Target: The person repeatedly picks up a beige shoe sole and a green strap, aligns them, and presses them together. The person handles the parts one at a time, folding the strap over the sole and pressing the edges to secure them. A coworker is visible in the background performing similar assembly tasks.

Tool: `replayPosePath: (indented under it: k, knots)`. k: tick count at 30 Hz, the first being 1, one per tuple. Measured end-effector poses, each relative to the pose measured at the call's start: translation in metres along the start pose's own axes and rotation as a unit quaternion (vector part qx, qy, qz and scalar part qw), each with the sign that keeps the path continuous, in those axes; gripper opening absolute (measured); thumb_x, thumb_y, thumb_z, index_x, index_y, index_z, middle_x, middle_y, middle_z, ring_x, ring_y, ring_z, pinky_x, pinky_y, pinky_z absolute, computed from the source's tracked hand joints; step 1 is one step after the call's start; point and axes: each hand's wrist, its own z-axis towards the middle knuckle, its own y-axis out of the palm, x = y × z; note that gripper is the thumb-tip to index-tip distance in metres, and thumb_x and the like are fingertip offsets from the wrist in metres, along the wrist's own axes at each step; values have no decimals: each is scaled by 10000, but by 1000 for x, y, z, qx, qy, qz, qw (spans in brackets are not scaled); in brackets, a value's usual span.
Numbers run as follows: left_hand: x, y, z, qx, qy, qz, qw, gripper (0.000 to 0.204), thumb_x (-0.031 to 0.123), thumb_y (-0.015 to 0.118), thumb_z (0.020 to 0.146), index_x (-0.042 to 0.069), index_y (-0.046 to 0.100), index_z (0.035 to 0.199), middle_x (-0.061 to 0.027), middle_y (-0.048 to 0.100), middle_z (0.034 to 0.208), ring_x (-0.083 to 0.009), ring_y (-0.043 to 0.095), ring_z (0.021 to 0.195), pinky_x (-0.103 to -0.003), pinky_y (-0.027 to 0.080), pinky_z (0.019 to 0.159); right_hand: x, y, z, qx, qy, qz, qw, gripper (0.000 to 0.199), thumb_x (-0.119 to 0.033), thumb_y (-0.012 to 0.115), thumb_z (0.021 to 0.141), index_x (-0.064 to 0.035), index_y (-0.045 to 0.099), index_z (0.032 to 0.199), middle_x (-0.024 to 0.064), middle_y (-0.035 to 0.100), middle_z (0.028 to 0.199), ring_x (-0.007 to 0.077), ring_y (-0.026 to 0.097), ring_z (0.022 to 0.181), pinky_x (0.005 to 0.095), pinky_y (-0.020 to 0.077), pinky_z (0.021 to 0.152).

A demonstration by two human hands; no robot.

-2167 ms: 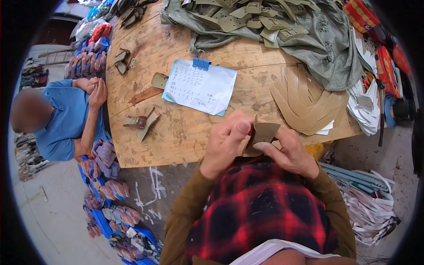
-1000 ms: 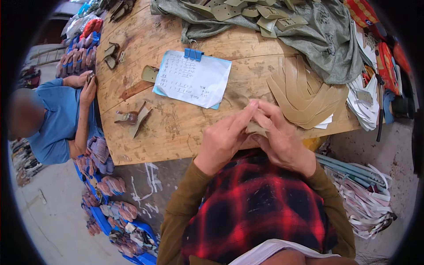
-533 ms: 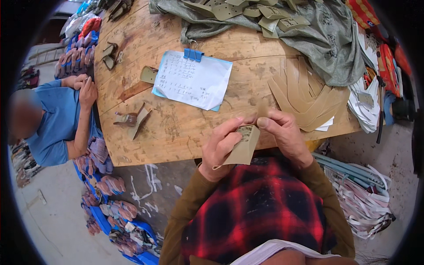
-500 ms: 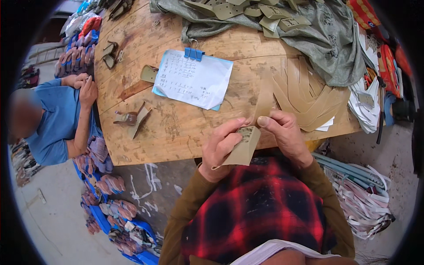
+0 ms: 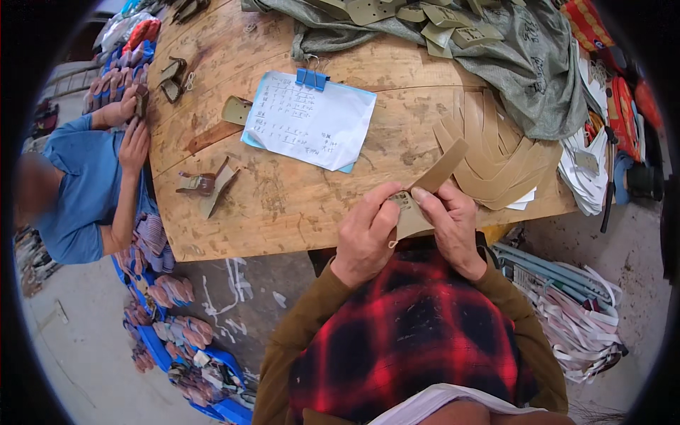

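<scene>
Tan strap (image 5: 433, 177), flat and thin w/ punched holes at near end, sits at near counter (image 5: 283, 205) edge. Long axis runs near-left to far-right, free tip aimed at strap pile (image 5: 496, 152). Left hand (image 5: 365, 234) & right hand (image 5: 450, 223): each grip closed, pinching strap's near end.

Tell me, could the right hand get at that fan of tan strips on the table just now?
Probably yes. The fan of tan strips lies just beyond the right hand with nothing between them, but both it and the left hand are gripping a tan strap piece, so it isn't free.
</scene>
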Motion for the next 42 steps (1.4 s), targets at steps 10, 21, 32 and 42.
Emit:
replayPosePath:
  k: [10, 21, 32, 42]
  knots:
    - [-3, 3, -5, -13, -5, 47, 999, 391, -51, 656, 724, 26, 511, 1079, -177, 583, 1214, -344, 637, 943, -390, 544, 740, -10, -5, 10, -8, -41, -58, 997, 217, -143, 581, 980, 51, 662, 1034, 60, 686, 851, 71, 588, 775, 255, 482, 694]
    - [-9, 14, -10, 2, -43, 97, 994, 405, 56, 722, 722, 37, 513, 1068, -161, 573, 1216, -337, 633, 954, -397, 543, 747, -22, 7, 1, 7, -27, 40, 999, 257, -154, 536, 1003, 51, 686, 1046, 66, 713, 975, 99, 624, 899, 258, 492, 811]
    - [-7, 8, 2, -56, -29, 143, 988, 330, 89, 710, 758, 32, 535, 1031, -173, 575, 1184, -332, 631, 920, -397, 533, 727, -27, -4, -5, -13, 37, 81, 996, 370, -246, 435, 1039, 44, 641, 1141, 97, 688, 1088, 123, 617, 1000, 293, 484, 901]
    - [12, -21, 25, -64, -212, -71, 973, 187, 134, 615, 935, -10, 581, 1049, -131, 653, 887, -276, 631, 756, -369, 499, 666, -6, -30, 23, -102, -41, 89, 990, 238, -95, 558, 974, 37, 665, 1141, 33, 615, 942, 98, 564, 808, 233, 453, 765]
